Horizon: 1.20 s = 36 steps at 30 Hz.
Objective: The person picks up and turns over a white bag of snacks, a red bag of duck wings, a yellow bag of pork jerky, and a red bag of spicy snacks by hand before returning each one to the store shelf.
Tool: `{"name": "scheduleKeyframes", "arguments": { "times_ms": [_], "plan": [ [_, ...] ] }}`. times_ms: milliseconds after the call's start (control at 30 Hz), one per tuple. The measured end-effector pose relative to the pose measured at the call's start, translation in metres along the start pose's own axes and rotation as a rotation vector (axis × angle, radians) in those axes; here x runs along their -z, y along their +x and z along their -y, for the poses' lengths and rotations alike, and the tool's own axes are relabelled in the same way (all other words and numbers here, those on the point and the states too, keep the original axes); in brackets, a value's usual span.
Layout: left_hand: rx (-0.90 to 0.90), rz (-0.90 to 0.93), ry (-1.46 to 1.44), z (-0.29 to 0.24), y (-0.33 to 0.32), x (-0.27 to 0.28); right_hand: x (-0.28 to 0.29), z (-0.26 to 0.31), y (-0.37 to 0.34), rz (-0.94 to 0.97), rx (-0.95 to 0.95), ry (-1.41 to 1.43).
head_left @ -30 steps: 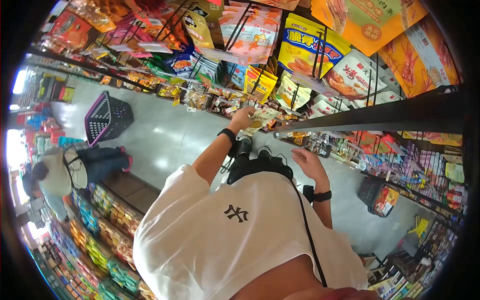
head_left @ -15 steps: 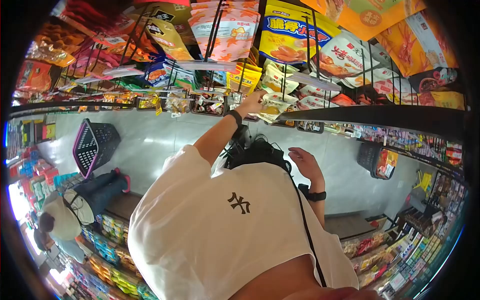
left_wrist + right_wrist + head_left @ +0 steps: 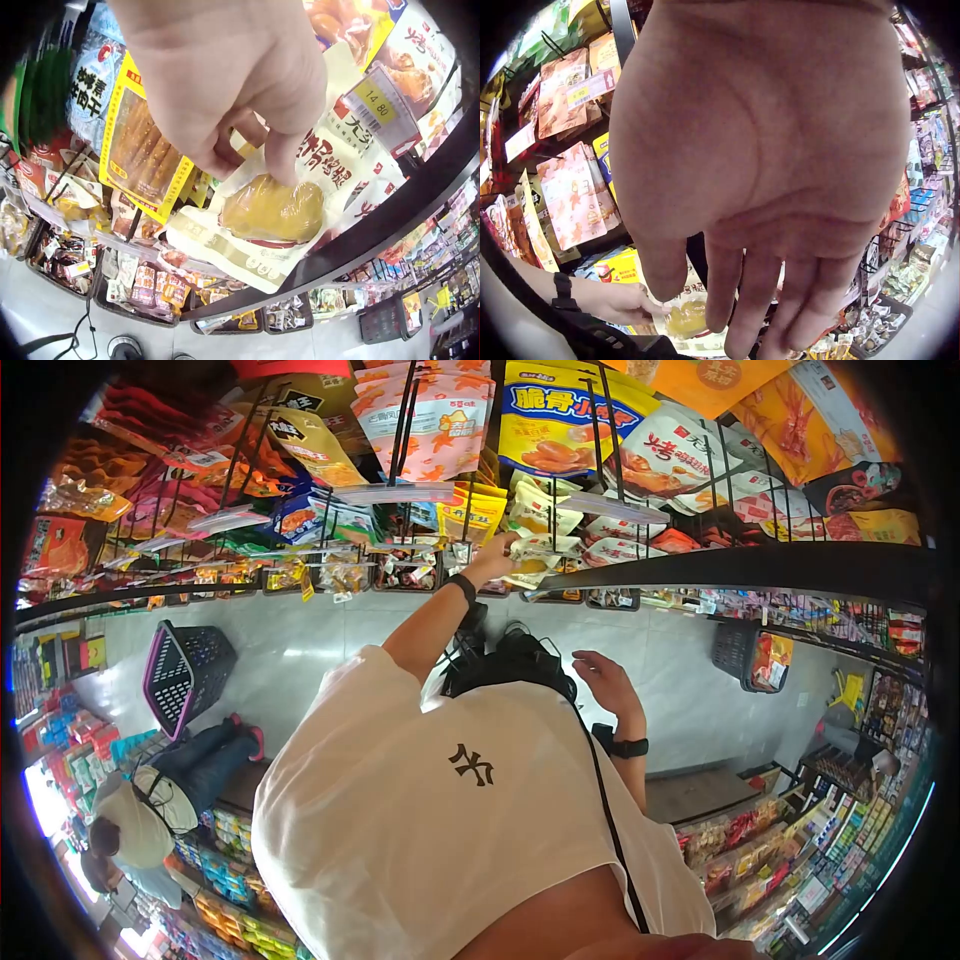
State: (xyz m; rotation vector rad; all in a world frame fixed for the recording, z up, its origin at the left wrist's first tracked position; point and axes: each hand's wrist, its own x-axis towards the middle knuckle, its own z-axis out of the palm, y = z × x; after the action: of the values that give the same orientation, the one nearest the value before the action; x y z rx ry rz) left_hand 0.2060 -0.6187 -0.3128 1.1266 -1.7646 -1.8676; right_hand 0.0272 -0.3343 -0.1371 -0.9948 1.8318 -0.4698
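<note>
With clock hours read from the middle of the head view, a purple-rimmed basket [image 3: 205,660] sits at 9 o'clock, tilted in this view; its contents cannot be made out. At 11, a dark tray [image 3: 405,589] under the hanging stock holds small wrapped pieces.

At 12, the left hand [image 3: 490,560] pinches a cream packet [image 3: 274,210] between thumb and curled fingers near its upper part, a yellowish piece showing through its window. The packet lies among the hanging packs; whether it is free of a hook cannot be told. That hold looks narrow, so the slick film could slip or twist if the lower end snags on the price tag [image 3: 379,101] or the dark rail [image 3: 390,225] just beside it. A tug against a hook could tear the packet or shake neighbours down, perhaps into the trays underneath.

At 2, another tray [image 3: 612,608] holds small packs. At 3, the right hand [image 3: 607,685] hangs open and empty, fingers loosely extended. Farther out at 3, a dark basket [image 3: 732,650] holds orange-and-red packaging [image 3: 772,660].
</note>
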Motion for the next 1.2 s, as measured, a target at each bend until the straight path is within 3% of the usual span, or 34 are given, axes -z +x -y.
{"name": "scheduleKeyframes", "arguments": {
  "times_ms": [233, 333, 467, 600, 733, 767, 867, 933, 1000, 1067, 1133, 1200],
  "plan": [
    [-0.018, -0.062, 0.128, 0.01, 0.006, -0.002, -0.001, -0.004, -0.003, -0.007, 0.005, -0.001],
    [0.023, -0.02, -0.04, 0.023, 0.018, -0.004, 0.0, -0.004, -0.004, -0.014, 0.001, -0.005],
    [-0.028, -0.083, -0.006, 0.031, 0.034, -0.009, 0.0, -0.008, -0.006, -0.01, -0.015, -0.001],
    [0.041, -0.17, 0.066, 0.021, 0.045, -0.009, 0.0, -0.012, -0.011, -0.015, -0.03, -0.013],
    [0.004, -0.36, 0.379, 0.027, 0.06, -0.016, 0.0, -0.021, -0.019, -0.037, -0.004, 0.028],
    [0.075, -0.36, 0.446, 0.03, 0.063, -0.017, 0.001, -0.022, -0.021, -0.033, -0.026, 0.006],
    [0.186, -0.31, 0.589, -0.018, 0.026, -0.015, 0.003, -0.033, -0.025, -0.049, -0.046, 0.031],
    [0.34, -0.127, 0.733, 0.01, 0.034, -0.007, 0.005, -0.046, -0.027, -0.079, -0.039, 0.064],
    [0.302, -0.131, 0.644, 0.048, 0.039, 0.0, 0.009, -0.056, -0.03, -0.107, -0.041, 0.103],
    [0.051, -0.103, 0.753, 0.066, 0.022, 0.007, 0.012, -0.074, -0.035, -0.111, -0.044, 0.153],
    [-0.02, -0.113, 0.683, 0.033, -0.011, 0.003, 0.02, -0.084, -0.041, -0.131, -0.055, 0.187],
    [-0.006, 0.088, 0.569, 0.053, -0.009, 0.012, 0.033, -0.088, -0.054, -0.173, -0.081, 0.219]
  ]
}}
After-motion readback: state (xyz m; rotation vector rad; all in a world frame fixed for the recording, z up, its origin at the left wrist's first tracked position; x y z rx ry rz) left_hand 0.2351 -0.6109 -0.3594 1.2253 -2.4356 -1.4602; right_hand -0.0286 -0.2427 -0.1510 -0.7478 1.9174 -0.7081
